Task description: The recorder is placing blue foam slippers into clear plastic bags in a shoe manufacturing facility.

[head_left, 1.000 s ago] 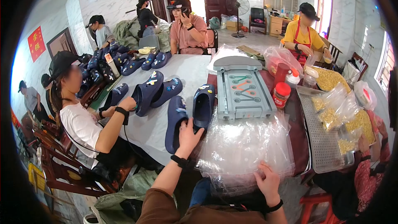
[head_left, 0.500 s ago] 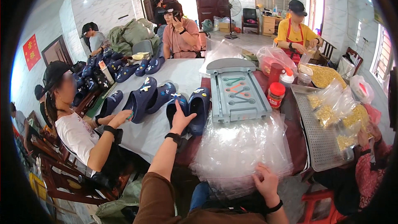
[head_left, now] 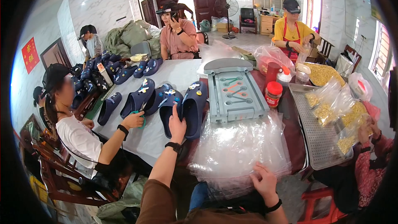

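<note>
My left hand (head_left: 177, 127) grips a pair of navy clogs at the inner sides where they meet, the left clog (head_left: 169, 108) and the right clog (head_left: 195, 110). Colourful charms dot their uppers. My right hand (head_left: 265, 182) rests open, fingers loosely bent, on the near edge of a stack of clear plastic bags (head_left: 240, 149). Left of my clogs, a co-worker's hand (head_left: 132, 121) holds teal-handled scissors (head_left: 143, 120) near another navy clog (head_left: 139, 99).
A grey plastic device (head_left: 234, 91) sits behind the bags. Beside it stands a red-lidded jar (head_left: 273, 94). A perforated metal tray (head_left: 317, 153) holds bags of yellow pieces at right, near another person's hands. A red stool (head_left: 321, 205) is below. More clogs pile up at far left.
My left hand has closed on the pair of clogs, which now tilt up slightly. The co-worker's scissors hand has moved toward me and right. My right hand stays on the bags.
</note>
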The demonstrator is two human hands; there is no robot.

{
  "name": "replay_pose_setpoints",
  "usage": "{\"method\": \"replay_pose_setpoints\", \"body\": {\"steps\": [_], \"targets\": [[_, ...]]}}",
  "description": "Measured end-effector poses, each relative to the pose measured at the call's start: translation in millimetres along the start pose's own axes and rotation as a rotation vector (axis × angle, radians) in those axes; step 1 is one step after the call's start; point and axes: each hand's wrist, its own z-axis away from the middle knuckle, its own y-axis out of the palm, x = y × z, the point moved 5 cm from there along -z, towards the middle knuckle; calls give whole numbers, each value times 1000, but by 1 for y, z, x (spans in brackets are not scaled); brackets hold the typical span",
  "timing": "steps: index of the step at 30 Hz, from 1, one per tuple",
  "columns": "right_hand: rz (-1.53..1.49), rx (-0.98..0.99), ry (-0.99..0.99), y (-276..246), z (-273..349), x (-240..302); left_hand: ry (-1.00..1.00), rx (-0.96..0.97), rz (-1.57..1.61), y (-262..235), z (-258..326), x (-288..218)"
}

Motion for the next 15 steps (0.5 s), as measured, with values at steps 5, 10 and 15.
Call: {"method": "replay_pose_setpoints", "body": {"steps": [5,10,15], "targets": [[-31,51,89,-1,2,-5,130,-96,47,-65,11,-68],[-19,84,87,-3,2,-1,233,-104,194,-101,45,-134],[101,97,-98,-10,4,10,176,65,334,-96,90,-171]]}}
